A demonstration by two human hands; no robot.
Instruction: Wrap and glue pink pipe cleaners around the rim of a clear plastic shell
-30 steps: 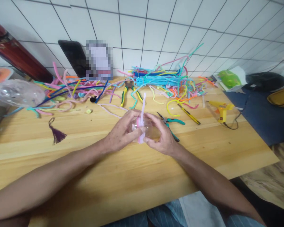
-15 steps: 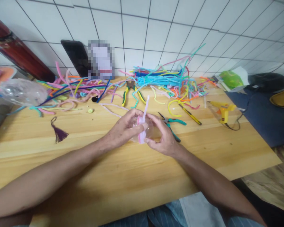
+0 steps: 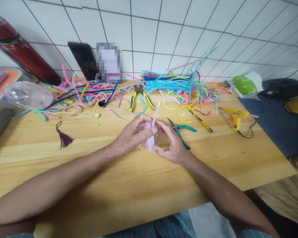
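Both hands meet over the middle of the wooden table (image 3: 139, 185). My left hand (image 3: 132, 135) and my right hand (image 3: 170, 142) are closed around a small clear plastic ball (image 3: 161, 137). A pink pipe cleaner (image 3: 150, 135) is wrapped round the ball, and its free end sticks up towards the wall. My left thumb presses on the pink wrap; my right fingers cup the ball from the other side. Most of the ball is hidden by my fingers.
A heap of coloured pipe cleaners (image 3: 173, 87) lies along the wall. Teal-handled pliers (image 3: 182, 130), yellow-green pliers (image 3: 139, 97), a yellow tool (image 3: 200, 120) and a yellow glue gun (image 3: 234, 117) lie behind my hands. A purple tassel (image 3: 63, 138) and a clear bag (image 3: 27, 96) sit left.
My hands stay on the ball and have only turned it slightly; the free pink end has leaned a little to the right. The camera has shifted a bit.
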